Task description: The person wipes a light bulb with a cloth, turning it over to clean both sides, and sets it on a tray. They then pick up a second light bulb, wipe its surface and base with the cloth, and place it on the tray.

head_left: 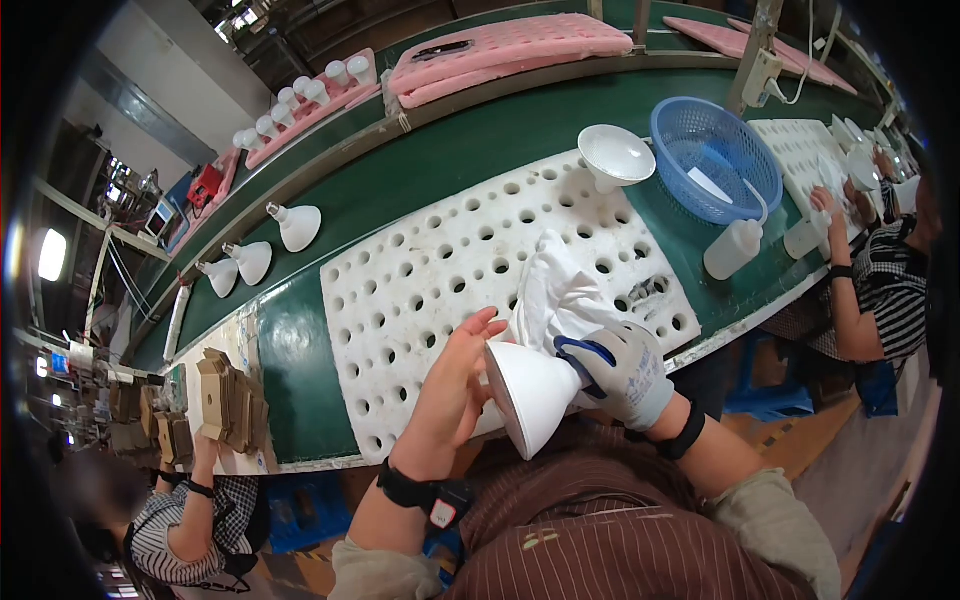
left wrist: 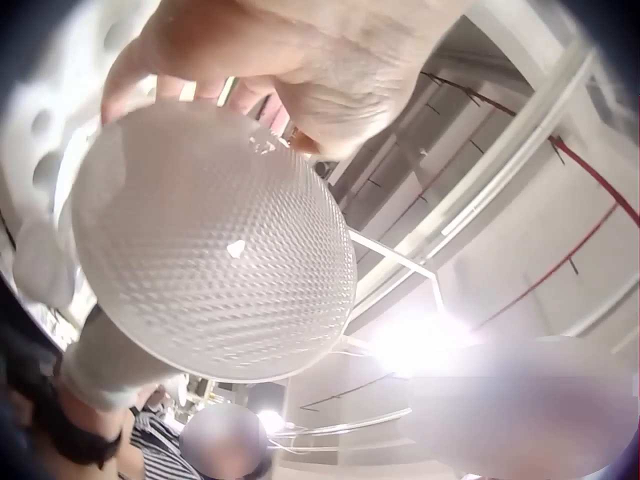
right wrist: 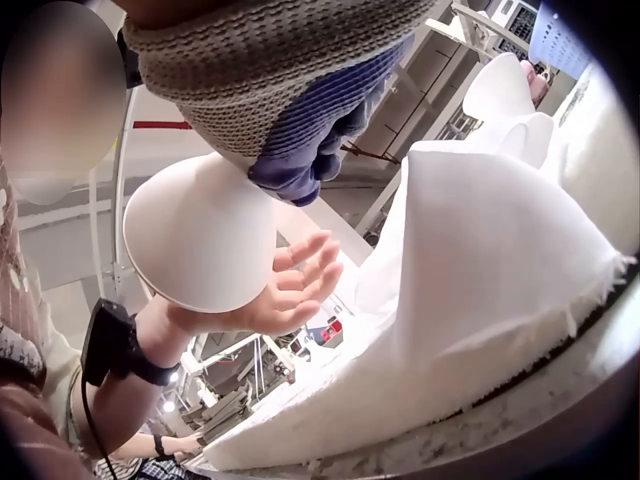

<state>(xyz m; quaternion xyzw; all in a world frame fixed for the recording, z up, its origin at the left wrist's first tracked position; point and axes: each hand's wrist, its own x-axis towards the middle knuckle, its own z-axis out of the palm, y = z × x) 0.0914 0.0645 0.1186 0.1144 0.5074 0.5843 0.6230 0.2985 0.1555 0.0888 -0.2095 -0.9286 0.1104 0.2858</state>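
Note:
My right hand [head_left: 630, 375], in a grey knit glove with blue-coated fingers, grips a white reflector bulb [head_left: 540, 395] by its narrow neck. The neck and base are hidden in the glove. The bulb is tilted, its wide face toward my bare left hand [head_left: 450, 390]. In the left wrist view the bulb's lens [left wrist: 220, 260] shows a dimpled pattern. Beside the rim, the left hand's fingers [right wrist: 305, 280] are loosely extended, with the palm close against the bulb. Just beyond both hands a crumpled white cloth [head_left: 560, 290] lies on the holed white foam board [head_left: 430, 260].
Another reflector bulb [head_left: 615, 155] stands face up at the board's far corner. A blue basket [head_left: 715, 150] and a white bottle [head_left: 733, 250] are on the right. Several bulbs [head_left: 298, 228] lie at left on the green table [head_left: 300, 370]. People work on both sides.

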